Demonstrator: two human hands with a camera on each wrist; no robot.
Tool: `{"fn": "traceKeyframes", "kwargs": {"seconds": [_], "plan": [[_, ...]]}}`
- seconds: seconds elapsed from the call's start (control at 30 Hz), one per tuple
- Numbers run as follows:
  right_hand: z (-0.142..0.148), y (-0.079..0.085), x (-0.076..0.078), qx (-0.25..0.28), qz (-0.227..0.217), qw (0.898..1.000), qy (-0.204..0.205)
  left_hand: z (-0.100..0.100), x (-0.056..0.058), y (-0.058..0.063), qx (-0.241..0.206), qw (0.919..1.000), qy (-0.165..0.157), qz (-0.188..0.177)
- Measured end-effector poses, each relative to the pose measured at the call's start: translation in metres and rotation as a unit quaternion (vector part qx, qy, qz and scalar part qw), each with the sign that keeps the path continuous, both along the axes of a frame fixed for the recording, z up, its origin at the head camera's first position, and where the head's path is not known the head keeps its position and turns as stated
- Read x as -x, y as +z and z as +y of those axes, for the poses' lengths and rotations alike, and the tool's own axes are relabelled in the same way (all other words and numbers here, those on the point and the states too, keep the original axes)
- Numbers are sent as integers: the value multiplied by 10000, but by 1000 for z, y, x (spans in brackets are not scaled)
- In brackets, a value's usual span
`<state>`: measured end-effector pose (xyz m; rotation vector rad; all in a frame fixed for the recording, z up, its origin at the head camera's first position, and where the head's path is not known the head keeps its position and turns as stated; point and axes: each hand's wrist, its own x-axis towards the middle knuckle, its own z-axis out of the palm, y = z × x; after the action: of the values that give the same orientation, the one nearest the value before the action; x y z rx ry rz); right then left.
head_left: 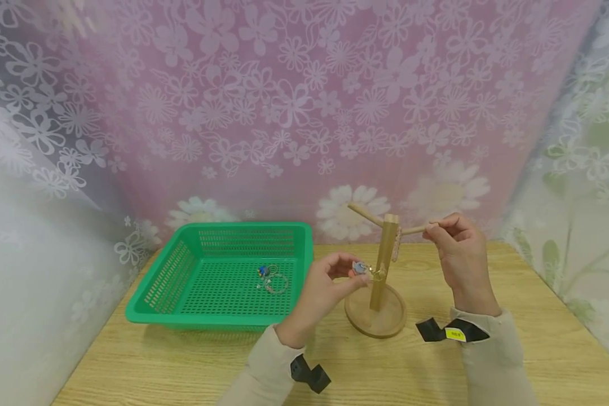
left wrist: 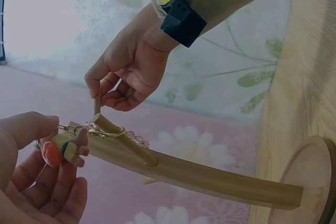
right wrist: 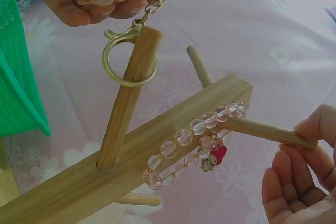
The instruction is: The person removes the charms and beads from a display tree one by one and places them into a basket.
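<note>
My left hand (head_left: 325,285) pinches a small figurine keychain (left wrist: 65,148) between thumb and fingers. Its gold ring (right wrist: 107,64) is looped around a front peg (right wrist: 118,121) of a wooden peg stand (head_left: 384,254), near the peg's tip. On the other side, my right hand (head_left: 459,254) pinches the end of another peg (right wrist: 268,132) between thumb and forefinger. From that peg, close to the post, hangs a pink clear-bead bracelet (right wrist: 184,137) with a small red-and-white charm (right wrist: 214,158). The left fingers partly cover the figurine.
Left of the stand sits a green plastic basket (head_left: 154,318) holding a beaded bracelet (head_left: 276,285) and a blue keychain (head_left: 264,272). The stand's round base (head_left: 355,324) rests on a wood-grain table (head_left: 193,366). A floral curtain (head_left: 264,124) hangs behind.
</note>
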<state>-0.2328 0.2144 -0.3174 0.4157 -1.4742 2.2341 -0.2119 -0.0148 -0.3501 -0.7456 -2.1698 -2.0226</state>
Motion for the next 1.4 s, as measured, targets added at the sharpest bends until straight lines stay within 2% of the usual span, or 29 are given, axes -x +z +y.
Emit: {"fn": "traceKeyframes", "kwargs": {"seconds": [0.3, 0.43, 0.6, 0.83, 1.07, 1.23, 1.4], "plan": [[1, 0, -2, 123, 74, 9999, 17, -8, 2, 8, 18, 9998, -28, -201], [2, 0, -3, 118, 61, 9999, -101, -15, 5, 9, -52, 9995, -165, -263], [1, -1, -6, -87, -46, 9993, -371, -26, 8, 6, -95, 9984, -292, -470], [-4, 0, -6, -135, -147, 9964, -822, -45, 15, 2, 61, 9977, -101, -671], [-5, 0, -6, -107, -167, 9931, -1152, -70, 23, 3, 149, 9946, -47, -1023], [-7, -2, -8, -301, -2, 9868, -1590, -88, 32, 1, 226, 9941, -86, -1055], [-10, -4, -11, -457, 272, 9837, -1715, -102, 40, -1, 399, 9937, -9, -1050]]}}
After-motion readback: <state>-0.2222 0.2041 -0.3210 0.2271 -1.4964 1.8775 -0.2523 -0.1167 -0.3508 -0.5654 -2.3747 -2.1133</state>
